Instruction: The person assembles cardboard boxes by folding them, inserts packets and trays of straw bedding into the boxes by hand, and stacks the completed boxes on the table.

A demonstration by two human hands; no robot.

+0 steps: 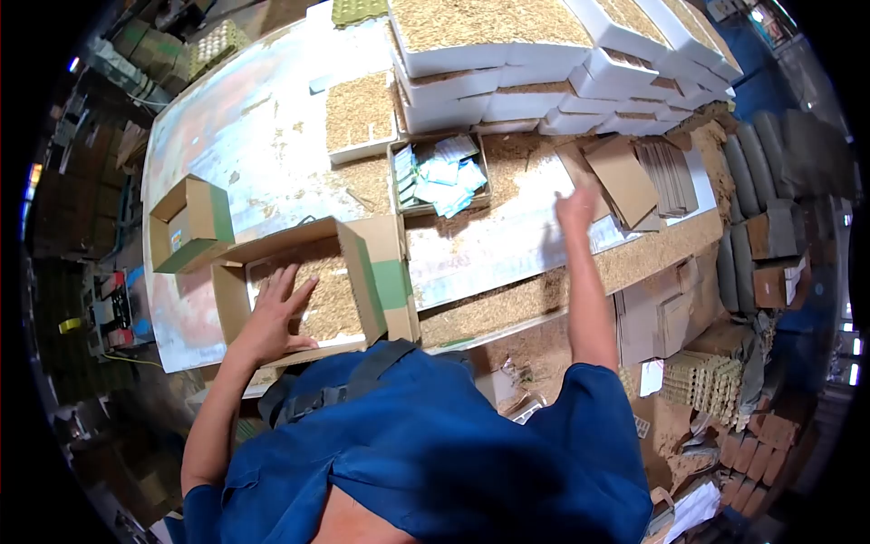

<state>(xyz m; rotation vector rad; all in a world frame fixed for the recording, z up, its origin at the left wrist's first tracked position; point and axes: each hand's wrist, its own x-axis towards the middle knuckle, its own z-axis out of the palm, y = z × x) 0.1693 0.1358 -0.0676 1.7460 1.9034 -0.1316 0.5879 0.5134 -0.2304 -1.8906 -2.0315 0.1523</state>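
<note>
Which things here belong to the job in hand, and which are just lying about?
Likely in use:
- open carton, left hand inside
- loose brown filling in it
- cardboard sheets, beside right hand

Apparently lying about:
- green egg tray
- egg-tray stack, lower right

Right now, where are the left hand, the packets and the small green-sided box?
Left hand [267, 323], head view, back of hand.
Packets [445, 178], head view, middle of pile.
Small green-sided box [218, 216], head view, green side.

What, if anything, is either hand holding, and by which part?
Left hand: nothing visibly gripped, spread over husks. Right hand: blurred beside the cardboard; cannot tell.
</note>
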